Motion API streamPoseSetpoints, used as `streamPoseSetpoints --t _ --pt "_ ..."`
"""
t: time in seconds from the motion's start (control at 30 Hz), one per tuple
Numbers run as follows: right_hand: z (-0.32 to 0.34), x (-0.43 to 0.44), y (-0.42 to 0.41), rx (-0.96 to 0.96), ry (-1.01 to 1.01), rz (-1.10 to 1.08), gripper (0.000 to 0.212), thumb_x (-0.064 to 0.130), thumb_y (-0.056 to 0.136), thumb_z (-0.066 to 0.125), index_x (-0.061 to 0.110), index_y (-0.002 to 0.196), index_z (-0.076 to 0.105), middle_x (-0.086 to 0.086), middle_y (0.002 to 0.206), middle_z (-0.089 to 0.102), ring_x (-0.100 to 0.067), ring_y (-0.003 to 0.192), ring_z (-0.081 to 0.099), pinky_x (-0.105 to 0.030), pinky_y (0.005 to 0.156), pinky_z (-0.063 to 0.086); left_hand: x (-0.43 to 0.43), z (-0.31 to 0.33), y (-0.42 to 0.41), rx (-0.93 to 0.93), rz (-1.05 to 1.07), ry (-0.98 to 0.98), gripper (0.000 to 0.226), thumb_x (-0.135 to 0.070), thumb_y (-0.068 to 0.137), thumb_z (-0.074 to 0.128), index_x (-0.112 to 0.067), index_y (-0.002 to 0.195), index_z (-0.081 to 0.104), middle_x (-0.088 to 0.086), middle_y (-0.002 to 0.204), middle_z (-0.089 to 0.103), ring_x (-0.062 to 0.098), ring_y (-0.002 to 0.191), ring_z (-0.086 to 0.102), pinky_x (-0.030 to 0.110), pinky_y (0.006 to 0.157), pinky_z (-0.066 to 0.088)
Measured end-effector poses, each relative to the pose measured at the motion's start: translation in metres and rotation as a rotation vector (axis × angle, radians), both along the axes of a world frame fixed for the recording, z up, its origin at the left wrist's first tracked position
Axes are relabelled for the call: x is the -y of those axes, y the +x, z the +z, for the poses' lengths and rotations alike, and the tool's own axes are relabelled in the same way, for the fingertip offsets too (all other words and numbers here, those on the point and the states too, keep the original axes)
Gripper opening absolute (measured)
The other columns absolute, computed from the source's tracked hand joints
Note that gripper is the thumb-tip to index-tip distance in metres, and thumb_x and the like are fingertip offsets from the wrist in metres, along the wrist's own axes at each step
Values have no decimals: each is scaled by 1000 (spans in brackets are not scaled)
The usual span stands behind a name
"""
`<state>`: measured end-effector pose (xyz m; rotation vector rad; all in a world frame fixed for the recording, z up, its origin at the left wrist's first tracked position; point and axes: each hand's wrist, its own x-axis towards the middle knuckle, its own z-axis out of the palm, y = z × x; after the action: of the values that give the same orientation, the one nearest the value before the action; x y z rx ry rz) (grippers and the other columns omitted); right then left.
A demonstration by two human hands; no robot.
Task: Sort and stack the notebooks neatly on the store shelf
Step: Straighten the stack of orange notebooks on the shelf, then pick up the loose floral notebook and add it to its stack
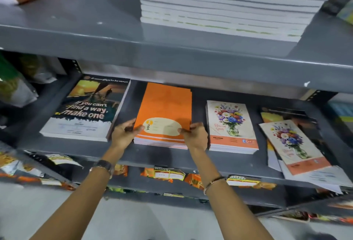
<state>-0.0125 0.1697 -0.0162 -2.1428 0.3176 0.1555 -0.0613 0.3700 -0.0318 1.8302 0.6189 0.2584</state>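
While the orange notebook stack sits mid-shelf, it's clamped at both sides by the left hand and right hand; edges should probably be squared gently, pressure kept even.

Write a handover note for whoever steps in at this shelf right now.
Left hand and right hand: fingers clasp the two sides of the orange notebook stack, squaring it on the middle shelf.
Done: the dark quote-cover stack on the left and the floral stack right of the orange one lie tidy.
Left: the loose pile at the far right is fanned and skewed, floral and dark covers mixed; it hangs over the shelf edge. Sort these onto their matching stacks.
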Motion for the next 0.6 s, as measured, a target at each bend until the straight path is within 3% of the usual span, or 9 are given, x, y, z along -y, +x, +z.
streamPoseSetpoints --t 0.07,0.17,0.23,0.33,0.37,0.47,0.53,0.6 --pt "1 1 -5 -1 2 -10 46 33 73 75 10 106 53 -10 106 68 -29 95 65 -28 65 43 -2 1 0 -31 -2 7 49 -22 73 73 -11 119 59 5 107 66 8 85 57 1 69 39" --pt "5 6 -15 95 3 -52 46 36 77 71 9 109 51 -11 109 63 -29 95 63 -34 71 49 5 1 -3 1 84 84 57 -27 72 74 -11 123 55 13 123 61 22 108 57 27 92 42" --pt "10 14 -27 242 55 -55 41 36 79 69 11 107 52 -9 107 61 -25 89 62 -36 71 51 22 2 -17 139 212 83 61 -30 70 76 -13 124 53 12 128 55 26 111 56 30 91 42" --pt "15 50 -46 457 109 -113 29 37 81 66 21 103 54 4 100 59 -4 81 55 -10 66 46 75 -8 -54 242 171 62 63 -47 66 74 -27 120 48 -1 119 51 16 103 51 32 87 42" --pt "16 71 -50 519 95 -165 26 35 83 65 23 102 54 5 101 59 -3 83 54 -9 68 44 97 -14 -66 226 122 69 64 -52 64 72 -28 118 48 -3 117 50 15 104 50 35 88 43" --pt "18 144 -45 602 19 -395 22 28 85 63 17 102 55 -5 104 61 -17 94 56 -28 78 46 152 -29 -82 58 119 170 88 -70 58 59 -17 127 42 9 129 46 31 119 45 52 98 37" --pt "16 205 -33 508 -71 -551 29 25 84 64 8 105 54 -12 109 62 -28 100 57 -36 80 45 178 -31 -75 -69 136 242 122 -89 48 39 -5 136 30 18 146 29 38 132 30 56 105 27" --pt "11 260 -19 327 -251 -557 41 22 81 66 0 113 50 -22 119 57 -39 109 54 -44 83 45 187 -31 -65 -142 148 260 140 -95 43 23 3 142 13 21 154 9 38 141 13 55 111 17"
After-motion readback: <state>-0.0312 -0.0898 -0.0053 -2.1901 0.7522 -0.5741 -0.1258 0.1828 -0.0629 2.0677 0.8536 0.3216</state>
